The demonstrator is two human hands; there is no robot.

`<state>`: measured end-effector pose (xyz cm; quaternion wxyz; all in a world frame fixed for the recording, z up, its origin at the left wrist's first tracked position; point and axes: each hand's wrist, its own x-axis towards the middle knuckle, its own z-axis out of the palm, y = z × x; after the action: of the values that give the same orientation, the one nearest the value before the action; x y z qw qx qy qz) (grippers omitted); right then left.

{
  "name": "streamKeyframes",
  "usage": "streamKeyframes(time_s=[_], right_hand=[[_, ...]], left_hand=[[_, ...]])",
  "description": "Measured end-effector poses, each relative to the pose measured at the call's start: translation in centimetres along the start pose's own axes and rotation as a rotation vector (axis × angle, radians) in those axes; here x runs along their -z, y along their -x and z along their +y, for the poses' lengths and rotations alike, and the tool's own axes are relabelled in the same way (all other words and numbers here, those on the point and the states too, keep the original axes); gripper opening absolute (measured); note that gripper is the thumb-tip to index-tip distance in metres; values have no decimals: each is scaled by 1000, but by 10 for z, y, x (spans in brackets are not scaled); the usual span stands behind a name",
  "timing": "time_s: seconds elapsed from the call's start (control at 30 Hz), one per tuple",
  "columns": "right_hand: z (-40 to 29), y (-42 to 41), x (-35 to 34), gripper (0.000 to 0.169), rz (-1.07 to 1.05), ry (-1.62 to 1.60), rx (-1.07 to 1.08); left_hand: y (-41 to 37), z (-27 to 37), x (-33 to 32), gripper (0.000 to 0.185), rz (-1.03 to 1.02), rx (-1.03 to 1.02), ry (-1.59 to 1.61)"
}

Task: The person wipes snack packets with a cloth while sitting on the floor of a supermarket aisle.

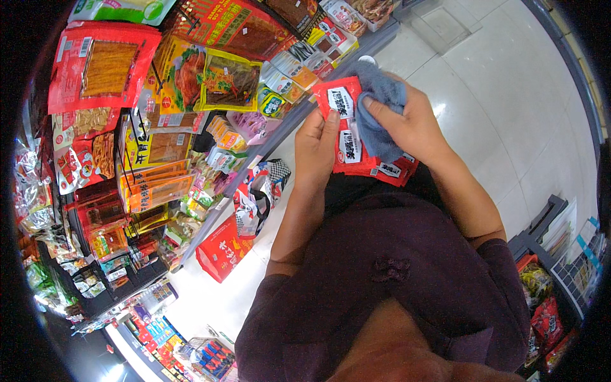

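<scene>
My left hand (pixel 317 136) pinches a red snack packet (pixel 339 98) by its lower edge, thumb on the printed front. Below it hangs another red packet (pixel 352 148), which looks joined to the first. My right hand (pixel 409 124) grips a bunched blue-grey cloth (pixel 377 100), thumb on top, and the cloth lies against the right edge of the packets. Several more red packets (pixel 390 171) show underneath, over my dark trousers. What supports them is hidden. A small round white thing (pixel 368 60) peeks out behind the cloth.
At left a shelf rack carries hanging snack bags (pixel 110 67) and small packets along its grey front edge (pixel 286 129). A red bag (pixel 224 248) and a patterned bag (pixel 260 198) are on the pale tiled floor (pixel 482 95). More packaged goods (pixel 546 315) stand at lower right.
</scene>
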<state>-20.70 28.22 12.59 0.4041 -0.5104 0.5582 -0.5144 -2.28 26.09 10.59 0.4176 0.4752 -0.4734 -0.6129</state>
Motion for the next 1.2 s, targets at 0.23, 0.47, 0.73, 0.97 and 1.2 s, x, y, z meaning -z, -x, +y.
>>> streamKeyframes(time_s=[0.23,0.47,0.73,0.97,1.2], right_hand=[[-15,-9,11,34,127,-579,-30],[-9,10,-17,64,-153,502,462],[12,2,-17,62,-167,293,497],[25,-18,6,60,118,194,413],[-3,1,16,53,150,-96,187]], left_hand=[[-3,-3,7,21,43,-89,-228],[-7,-20,7,23,6,-155,-49],[0,-20,31,21,-193,-290,-282],[5,-1,15,18,-197,-208,-374],[-14,-7,11,28,-41,-25,45]])
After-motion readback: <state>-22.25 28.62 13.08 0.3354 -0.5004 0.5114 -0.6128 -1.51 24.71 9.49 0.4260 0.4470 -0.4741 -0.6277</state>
